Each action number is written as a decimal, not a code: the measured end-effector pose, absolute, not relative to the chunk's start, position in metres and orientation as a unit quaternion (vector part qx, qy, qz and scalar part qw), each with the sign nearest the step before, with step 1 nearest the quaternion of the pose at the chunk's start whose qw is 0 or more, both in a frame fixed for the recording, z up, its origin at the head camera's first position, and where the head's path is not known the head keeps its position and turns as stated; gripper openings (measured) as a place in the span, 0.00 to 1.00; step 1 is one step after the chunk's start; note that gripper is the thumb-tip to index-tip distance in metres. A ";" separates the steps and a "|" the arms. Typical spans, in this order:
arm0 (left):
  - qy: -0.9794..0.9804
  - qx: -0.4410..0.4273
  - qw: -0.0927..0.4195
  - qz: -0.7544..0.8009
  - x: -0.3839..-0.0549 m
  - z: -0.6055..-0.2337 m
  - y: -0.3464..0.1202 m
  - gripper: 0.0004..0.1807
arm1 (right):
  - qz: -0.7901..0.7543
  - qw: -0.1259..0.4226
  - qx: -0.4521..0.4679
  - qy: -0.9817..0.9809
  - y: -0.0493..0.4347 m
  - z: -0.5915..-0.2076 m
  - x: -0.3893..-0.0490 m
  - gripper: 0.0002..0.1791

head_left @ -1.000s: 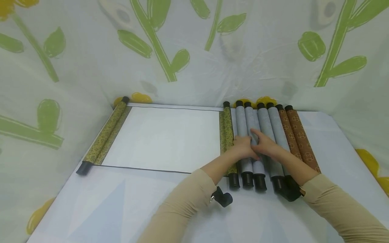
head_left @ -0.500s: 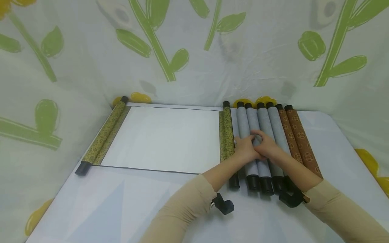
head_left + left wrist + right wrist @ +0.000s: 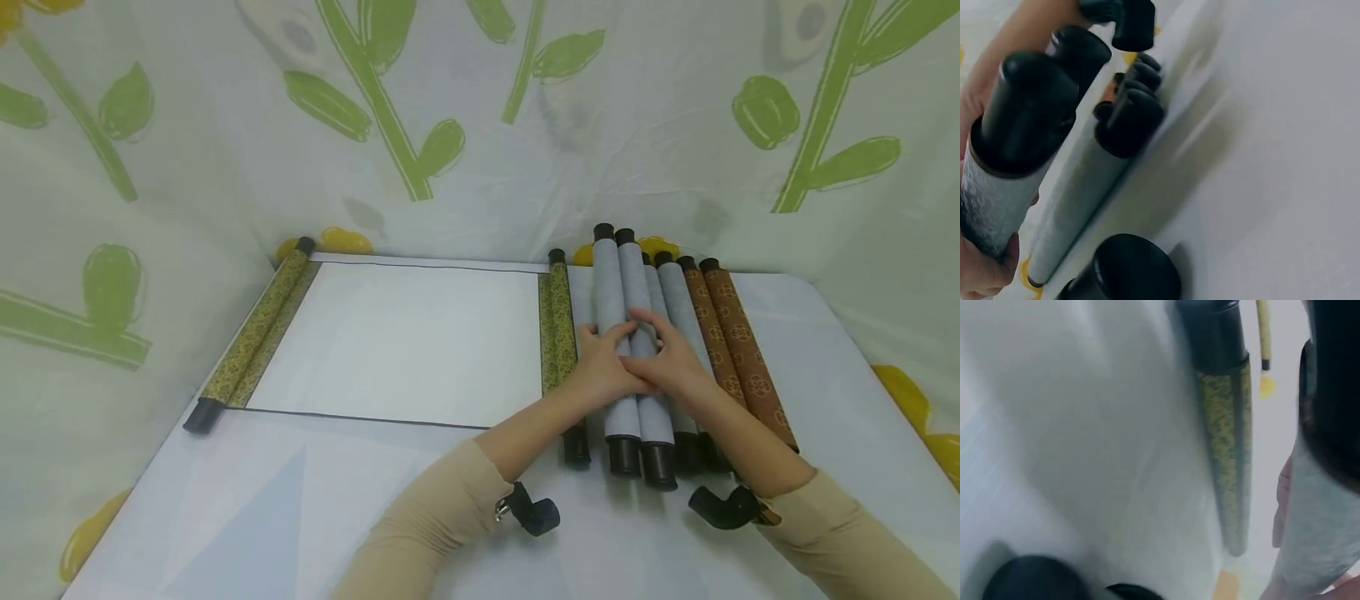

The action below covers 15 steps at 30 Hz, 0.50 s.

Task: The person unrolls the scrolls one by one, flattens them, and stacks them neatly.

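Observation:
A pale grey scroll (image 3: 609,283), rolled from both ends into two parallel rolls with black end knobs, is raised at a tilt over the table. My left hand (image 3: 600,367) grips it from the left side, and my right hand (image 3: 670,367) grips it from the right; the hands overlap in the head view. In the left wrist view the held scroll (image 3: 997,200) is off the table, with fingers curled at its side. The right wrist view has this scroll (image 3: 1319,525) at its right edge, partly hidden behind a dark knob.
Left of the hands, a scroll with green-gold borders (image 3: 262,333) lies unrolled, its white sheet (image 3: 420,333) facing up. To the right lie another rolled grey scroll (image 3: 678,296) and a brown patterned scroll (image 3: 742,333). A floral cloth (image 3: 525,183) hangs behind the table.
Both hands have closed around the left grey scroll. It has shifted right and risen off the table, its far end now higher than the other scrolls.

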<state>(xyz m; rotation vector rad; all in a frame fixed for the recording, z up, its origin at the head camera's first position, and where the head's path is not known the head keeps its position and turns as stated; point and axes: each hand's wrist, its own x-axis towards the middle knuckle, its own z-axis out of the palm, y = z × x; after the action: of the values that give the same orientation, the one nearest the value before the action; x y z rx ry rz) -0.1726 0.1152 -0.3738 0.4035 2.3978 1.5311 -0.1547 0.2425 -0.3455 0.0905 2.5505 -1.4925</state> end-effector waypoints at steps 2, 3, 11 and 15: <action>0.816 0.141 0.147 0.541 -0.173 -0.372 0.111 0.48 | -0.513 0.086 0.018 0.854 0.241 -0.343 -0.152 0.47; 0.812 0.143 0.154 0.545 -0.172 -0.370 0.109 0.48 | -0.516 0.084 0.010 0.852 0.241 -0.343 -0.151 0.47; 0.791 0.162 0.199 0.556 -0.167 -0.360 0.085 0.48 | -0.541 0.074 -0.026 0.838 0.233 -0.342 -0.148 0.51; 0.775 0.152 0.202 0.579 -0.162 -0.358 0.076 0.45 | -0.557 0.076 -0.029 0.826 0.226 -0.340 -0.148 0.51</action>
<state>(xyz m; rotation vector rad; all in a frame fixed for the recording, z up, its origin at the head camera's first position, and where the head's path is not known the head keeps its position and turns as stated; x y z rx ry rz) -0.1621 0.0758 -0.3576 0.4238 2.1637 1.6178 -0.1484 0.2257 -0.3403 -0.0854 2.4767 -1.6711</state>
